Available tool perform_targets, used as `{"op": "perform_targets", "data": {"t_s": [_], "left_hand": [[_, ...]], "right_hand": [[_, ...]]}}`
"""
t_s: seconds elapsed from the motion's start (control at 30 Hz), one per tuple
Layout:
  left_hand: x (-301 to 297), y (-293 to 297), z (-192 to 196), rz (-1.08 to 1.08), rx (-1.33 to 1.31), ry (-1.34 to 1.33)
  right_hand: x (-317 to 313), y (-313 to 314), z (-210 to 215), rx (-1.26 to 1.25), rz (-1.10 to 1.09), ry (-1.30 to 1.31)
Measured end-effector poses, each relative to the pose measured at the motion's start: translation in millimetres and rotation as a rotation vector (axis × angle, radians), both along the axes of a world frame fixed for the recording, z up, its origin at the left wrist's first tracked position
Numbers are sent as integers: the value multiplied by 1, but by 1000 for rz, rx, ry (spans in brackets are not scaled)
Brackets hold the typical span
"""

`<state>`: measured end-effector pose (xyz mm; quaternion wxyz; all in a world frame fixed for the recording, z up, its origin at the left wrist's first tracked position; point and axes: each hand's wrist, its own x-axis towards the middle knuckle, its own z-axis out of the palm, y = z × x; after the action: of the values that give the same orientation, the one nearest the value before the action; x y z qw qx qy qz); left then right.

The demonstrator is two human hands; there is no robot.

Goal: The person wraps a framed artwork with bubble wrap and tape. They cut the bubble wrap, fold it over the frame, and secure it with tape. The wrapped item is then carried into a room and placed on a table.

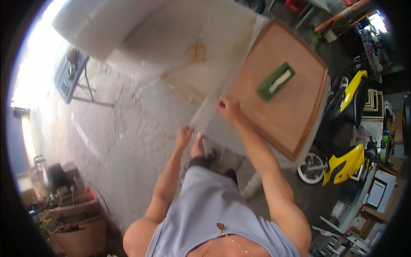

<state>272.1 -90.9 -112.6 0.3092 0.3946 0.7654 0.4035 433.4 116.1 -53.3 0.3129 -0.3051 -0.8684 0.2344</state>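
Left of the flat brown wood-framed panel (299,105), your left hand (184,135) pinches the translucent plastic sheet (206,116); your right hand (230,108) curls at the panel's edge — its grip I can't tell. Best keep tension even, the film crease-free. Atop the panel, mind the green oblong box (273,79) — right of it, the yellow-and-black motorbike (347,166) limits room.

Upper right, a tray (269,88) lies on a panel (295,115); scissors (196,53) upper centre; motorbike (347,165) far right.
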Motion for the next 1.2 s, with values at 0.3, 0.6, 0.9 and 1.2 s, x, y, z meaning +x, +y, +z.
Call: {"op": "perform_targets", "data": {"t_s": [0.3, 0.6, 0.9, 1.2], "left_hand": [[8, 14, 86, 84, 115, -242], [25, 128, 118, 66, 297, -524], [29, 184, 85, 85, 185, -637], [7, 236, 113, -147, -320, -239]], "right_hand": [[-6, -3, 22, -127, 43, -15], [3, 14, 34, -367, 64, -75], [11, 67, 29, -1056, -233, 224], [-3, 105, 13, -1104, -188, 128]]}}
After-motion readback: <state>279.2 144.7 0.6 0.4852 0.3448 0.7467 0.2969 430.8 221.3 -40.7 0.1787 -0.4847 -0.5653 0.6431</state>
